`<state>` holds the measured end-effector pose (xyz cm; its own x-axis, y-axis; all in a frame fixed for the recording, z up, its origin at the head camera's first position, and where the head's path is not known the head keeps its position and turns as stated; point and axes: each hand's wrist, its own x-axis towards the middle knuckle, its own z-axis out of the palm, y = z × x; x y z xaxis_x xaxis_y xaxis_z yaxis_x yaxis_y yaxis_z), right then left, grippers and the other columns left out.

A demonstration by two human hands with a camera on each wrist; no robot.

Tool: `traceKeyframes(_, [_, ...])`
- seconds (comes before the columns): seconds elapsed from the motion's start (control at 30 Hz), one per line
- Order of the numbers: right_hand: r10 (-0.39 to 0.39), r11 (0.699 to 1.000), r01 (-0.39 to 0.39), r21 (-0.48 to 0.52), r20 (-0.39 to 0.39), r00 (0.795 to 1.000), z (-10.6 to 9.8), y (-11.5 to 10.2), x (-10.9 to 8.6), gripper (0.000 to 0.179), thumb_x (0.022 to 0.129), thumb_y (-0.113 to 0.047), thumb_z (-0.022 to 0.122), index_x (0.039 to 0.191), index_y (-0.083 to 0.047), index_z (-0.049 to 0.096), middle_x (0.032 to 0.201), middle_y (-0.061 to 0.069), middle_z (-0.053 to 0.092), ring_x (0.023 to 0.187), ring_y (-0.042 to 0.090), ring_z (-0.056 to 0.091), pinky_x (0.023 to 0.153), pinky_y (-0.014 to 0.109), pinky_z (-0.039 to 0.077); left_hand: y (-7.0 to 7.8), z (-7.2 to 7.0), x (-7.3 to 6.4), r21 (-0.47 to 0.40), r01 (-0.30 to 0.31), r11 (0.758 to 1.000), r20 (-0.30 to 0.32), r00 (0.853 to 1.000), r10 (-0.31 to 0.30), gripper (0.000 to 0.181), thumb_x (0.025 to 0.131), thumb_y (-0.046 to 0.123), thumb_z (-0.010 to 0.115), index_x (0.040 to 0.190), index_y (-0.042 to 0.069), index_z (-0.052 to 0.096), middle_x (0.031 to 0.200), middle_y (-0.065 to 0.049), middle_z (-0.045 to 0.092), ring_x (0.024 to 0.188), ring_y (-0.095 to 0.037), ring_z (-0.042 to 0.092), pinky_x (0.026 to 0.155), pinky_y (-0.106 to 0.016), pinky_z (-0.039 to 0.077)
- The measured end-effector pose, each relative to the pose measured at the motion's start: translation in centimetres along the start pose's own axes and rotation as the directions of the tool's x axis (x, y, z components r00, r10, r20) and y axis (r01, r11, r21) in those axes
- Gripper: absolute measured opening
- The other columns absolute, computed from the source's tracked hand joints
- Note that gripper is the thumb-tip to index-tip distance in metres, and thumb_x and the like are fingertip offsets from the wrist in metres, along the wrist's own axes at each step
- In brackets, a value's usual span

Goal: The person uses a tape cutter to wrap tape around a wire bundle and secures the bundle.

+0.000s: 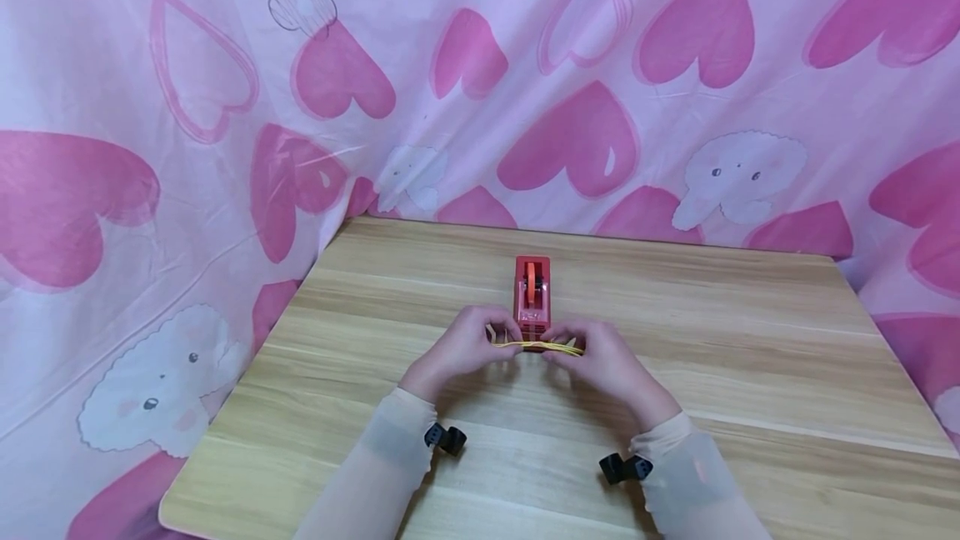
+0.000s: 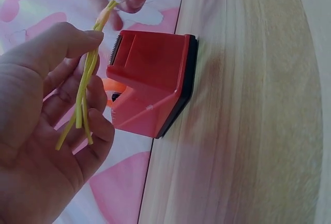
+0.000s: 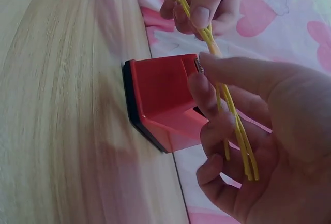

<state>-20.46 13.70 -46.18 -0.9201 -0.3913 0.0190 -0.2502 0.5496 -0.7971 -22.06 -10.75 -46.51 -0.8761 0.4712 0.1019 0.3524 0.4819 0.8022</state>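
Note:
Both hands hold a bundle of thin yellow wires point(image 1: 529, 345), stretched level between them just in front of a red tape dispenser point(image 1: 532, 307). My left hand point(image 1: 474, 342) pinches one side between thumb and fingers. Loose wire ends point(image 2: 83, 97) hang across its palm in the left wrist view. My right hand point(image 1: 606, 358) pinches the other side, and several wire ends point(image 3: 242, 136) spread over its fingers. Between the two pinches, a short orange wrap point(image 2: 104, 16) circles the bundle. The dispenser's toothed cutting edge point(image 2: 115, 49) faces the hands.
An orange tape roll point(image 1: 531, 283) sits inside the dispenser. All of this is over a wooden table point(image 1: 712, 357), with a pink heart-patterned cloth point(image 1: 465, 132) hanging behind it and at the sides. Black wrist cameras point(image 1: 450, 439) are strapped over both sleeves.

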Motion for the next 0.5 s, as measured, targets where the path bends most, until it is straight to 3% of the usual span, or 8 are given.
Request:
traceKeyframes(0.1, [0.052, 0.998, -0.054, 0.042, 0.048, 0.997, 0.05, 0.41, 0.04, 0.010, 0.094, -0.027, 0.077, 0.102, -0.021, 0.079, 0.098, -0.002, 0.075, 0.083, 0.017, 0.060, 0.070, 0.029, 0.049, -0.08, 0.13, -0.03, -0.012, -0.011, 1.000, -0.018, 1.000, 0.011, 0.015, 0.085, 0.007, 0.082, 0.086, 0.019, 0.074, 0.089, 0.006, 0.067, 0.084, -0.013, 0.060, 0.073, -0.025, 0.051])
traceKeyframes(0.2, [0.087, 0.993, -0.092, 0.073, 0.071, 0.994, 0.05, 0.75, 0.10, 0.017, 0.099, -0.033, 0.070, 0.103, -0.020, 0.079, 0.104, 0.001, 0.074, 0.088, 0.018, 0.058, 0.075, 0.031, 0.048, -0.13, 0.25, 0.00, -0.025, -0.041, 0.999, -0.036, 0.999, 0.040, 0.016, 0.084, 0.005, 0.082, 0.084, 0.018, 0.073, 0.093, 0.006, 0.068, 0.085, -0.011, 0.061, 0.074, -0.025, 0.052])
traceKeyframes(0.5, [0.081, 0.990, -0.087, 0.113, 0.059, 0.995, 0.09, 0.88, 0.33, 0.022, 0.102, -0.034, 0.066, 0.107, -0.017, 0.078, 0.111, 0.003, 0.074, 0.101, 0.020, 0.060, 0.089, 0.037, 0.045, -0.22, 0.33, -0.05, 0.002, -0.106, 0.994, -0.081, 0.991, 0.106, 0.015, 0.083, 0.004, 0.082, 0.084, 0.017, 0.075, 0.093, 0.006, 0.068, 0.083, -0.012, 0.059, 0.072, -0.025, 0.052])
